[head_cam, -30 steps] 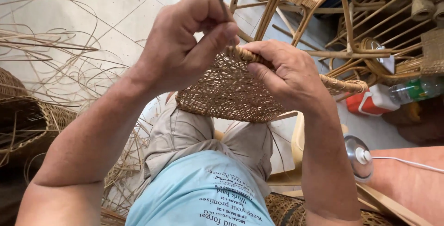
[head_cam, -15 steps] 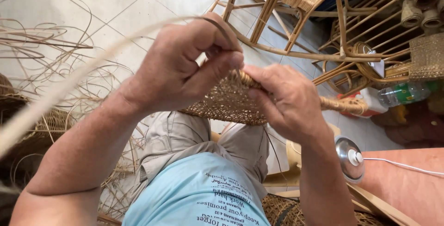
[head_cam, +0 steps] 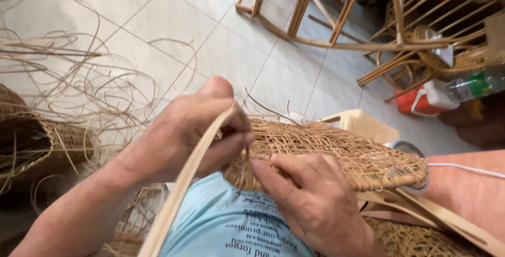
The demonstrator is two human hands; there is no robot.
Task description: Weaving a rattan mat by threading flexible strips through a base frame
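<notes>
Pale floor tiles (head_cam: 158, 20) fill the upper left, strewn with loose cane (head_cam: 63, 78); rattan chairs (head_cam: 368, 20) stand upper right. At centre, the left hand (head_cam: 194, 130) pinches a flat strip (head_cam: 184, 194), and the right hand (head_cam: 310, 199) presses its fingers on the woven panel (head_cam: 347, 154). Best keep the strip flat and taut. The panel is tan, open-meshed, slightly domed.

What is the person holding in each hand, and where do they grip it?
The left hand pinches a flat cane strip near its end, at the woven panel. The right hand presses on the panel's near edge.
</notes>
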